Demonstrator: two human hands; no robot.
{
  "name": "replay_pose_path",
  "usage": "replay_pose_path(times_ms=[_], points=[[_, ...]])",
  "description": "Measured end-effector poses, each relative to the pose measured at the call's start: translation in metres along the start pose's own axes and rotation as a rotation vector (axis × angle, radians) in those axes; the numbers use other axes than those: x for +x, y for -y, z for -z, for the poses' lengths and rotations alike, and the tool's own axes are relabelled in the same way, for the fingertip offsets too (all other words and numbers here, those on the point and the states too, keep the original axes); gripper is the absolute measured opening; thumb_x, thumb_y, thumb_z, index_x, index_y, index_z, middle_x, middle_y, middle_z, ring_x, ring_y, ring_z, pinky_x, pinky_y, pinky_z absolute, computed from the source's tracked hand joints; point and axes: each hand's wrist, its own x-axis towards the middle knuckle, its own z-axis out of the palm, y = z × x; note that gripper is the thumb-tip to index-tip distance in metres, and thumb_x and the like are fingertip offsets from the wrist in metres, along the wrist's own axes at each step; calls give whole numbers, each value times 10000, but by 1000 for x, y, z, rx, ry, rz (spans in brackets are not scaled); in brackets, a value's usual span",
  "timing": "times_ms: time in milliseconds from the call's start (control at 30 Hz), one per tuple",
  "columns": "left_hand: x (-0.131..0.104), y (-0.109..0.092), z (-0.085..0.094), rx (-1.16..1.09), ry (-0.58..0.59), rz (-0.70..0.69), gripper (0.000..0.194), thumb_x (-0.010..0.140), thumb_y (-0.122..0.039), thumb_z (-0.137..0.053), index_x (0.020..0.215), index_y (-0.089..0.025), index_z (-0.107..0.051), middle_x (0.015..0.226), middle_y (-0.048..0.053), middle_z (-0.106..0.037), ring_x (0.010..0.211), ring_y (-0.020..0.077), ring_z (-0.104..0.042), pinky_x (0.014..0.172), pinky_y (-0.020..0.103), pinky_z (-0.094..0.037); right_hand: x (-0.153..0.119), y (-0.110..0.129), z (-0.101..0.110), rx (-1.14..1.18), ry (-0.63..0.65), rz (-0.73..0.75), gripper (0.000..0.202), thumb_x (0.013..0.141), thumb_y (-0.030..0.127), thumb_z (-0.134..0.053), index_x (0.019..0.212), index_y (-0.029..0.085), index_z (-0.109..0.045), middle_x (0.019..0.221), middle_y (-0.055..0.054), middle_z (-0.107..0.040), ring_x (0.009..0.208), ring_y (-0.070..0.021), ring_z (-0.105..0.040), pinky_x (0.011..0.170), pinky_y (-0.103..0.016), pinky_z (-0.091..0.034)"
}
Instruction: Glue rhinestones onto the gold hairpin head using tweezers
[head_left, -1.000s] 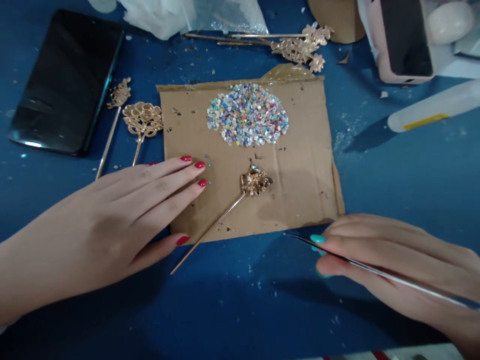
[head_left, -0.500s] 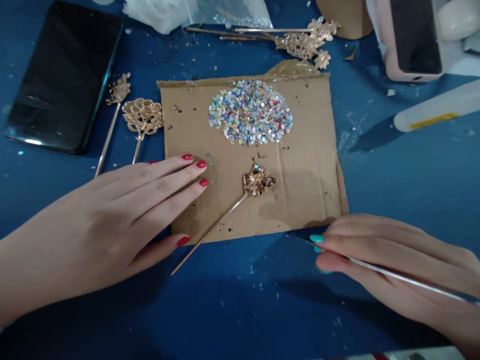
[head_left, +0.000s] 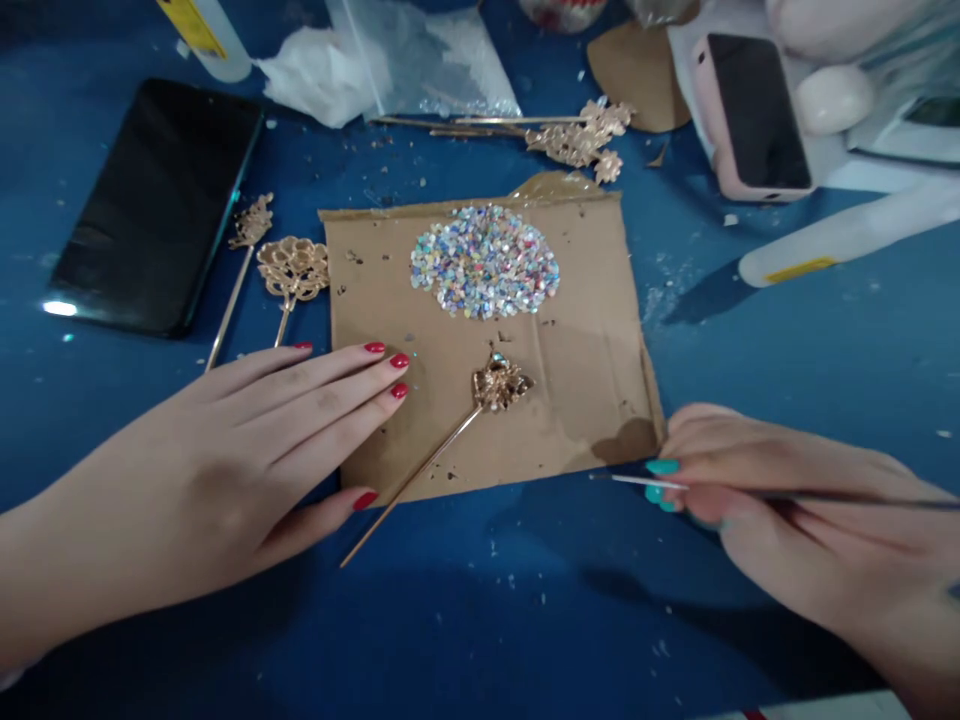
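Note:
My left hand [head_left: 240, 460] lies flat with its fingers stretched out, its fingertips resting on a cardboard sheet [head_left: 585, 400]. A gold hairpin with a flower head [head_left: 501, 383] lies on the cardboard. Its stem slants down past my left thumb and over the lower edge, close to the thumb but not gripped. At the right, my right hand [head_left: 795, 500] is closed around a thin, fine-tipped tool [head_left: 630, 481]. The tip points left, just below the cardboard's edge and apart from the hairpin. A heap of small iridescent chips [head_left: 487, 265] sits on the upper cardboard.
Two gold hairpins [head_left: 294, 268] lie left of the cardboard, beside a black phone [head_left: 157, 210]. Several more gold hairpins [head_left: 570, 143] are behind it, near a clear plastic bag [head_left: 427, 60]. A white bottle [head_left: 840, 240] and a pink-cased device [head_left: 757, 120] stand at the right.
My right hand has turned the tool, so it now lies nearly level. The camera view has shifted, showing more of the table's far side. My left hand keeps its place on the cardboard.

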Motion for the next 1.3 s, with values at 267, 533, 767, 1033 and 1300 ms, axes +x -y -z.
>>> replay_pose_path(times_ms=[267, 533, 767, 1033, 1300], points=[[3, 7, -8, -16, -99, -54, 442, 1021, -307, -477, 1436, -157, -507, 1525, 90, -517, 1543, 396, -263, 1226, 572, -360, 1, -17, -2, 117, -136, -195, 181, 954, 216, -656, 820, 273, -762, 601, 71, -671, 506, -77, -601, 1083, -402, -579], [2, 11, -7, 72, -82, -100, 406, 1017, -296, -458, 1386, -149, -543, 1486, 102, -560, 1488, 426, -356, 1118, 614, -456, 0, -14, -2, 136, -126, -364, 270, 935, 233, -675, 669, 254, -715, 557, 72, -635, 451, -50, -532, 993, -357, -607], [2, 8, -8, -18, -78, -112, 424, 1018, -265, -469, 1433, -192, -514, 1559, 56, -479, 1494, 276, -378, 1220, 457, -423, 2, -13, 3, 85, -135, -463, 281, 908, 265, -691, 632, 219, -709, 550, 36, -618, 434, -45, -527, 414, -163, -399], [2, 3, -4, -77, -127, -113, 394, 1020, -193, -482, 1407, -137, -531, 1519, 112, -506, 1399, 237, -504, 1211, 387, -450, 6, -11, 8, -59, -120, -431, 337, 896, 282, -684, 573, 185, -682, 572, -3, -632, 393, -64, -515, 348, -185, -342], [-6, 3, -2, -39, -217, -221, 363, 990, -93, -482, 1329, -123, -608, 1348, 98, -649, 1275, 184, -602, 1168, 300, -482, 7, -11, 15, -176, 5, -406, 401, 923, 355, -677, 555, 195, -669, 591, -18, -664, 420, -90, -557, 377, -206, -397]])
